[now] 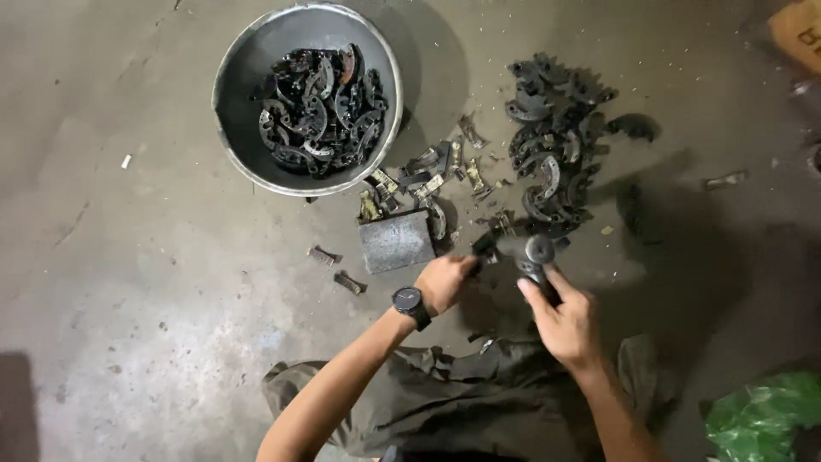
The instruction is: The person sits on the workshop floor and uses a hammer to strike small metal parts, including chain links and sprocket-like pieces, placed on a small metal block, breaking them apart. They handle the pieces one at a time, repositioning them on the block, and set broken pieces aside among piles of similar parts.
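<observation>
My left hand [443,281], with a black watch on its wrist, grips a small dark curved metal part [484,246] just above the floor. My right hand [560,316] holds a dark hammer [535,254] by its handle, the head right beside that part. A flat grey metal block [395,240] lies on the concrete just left of my left hand. Both hands work in front of my knees.
A round metal basin [248,77] at the upper middle holds several curved dark metal shoes. A loose pile of the same parts [554,145] lies at the upper right. Broken lining scraps [428,171] litter the floor between them. A green plastic bag [761,415] sits at the lower right.
</observation>
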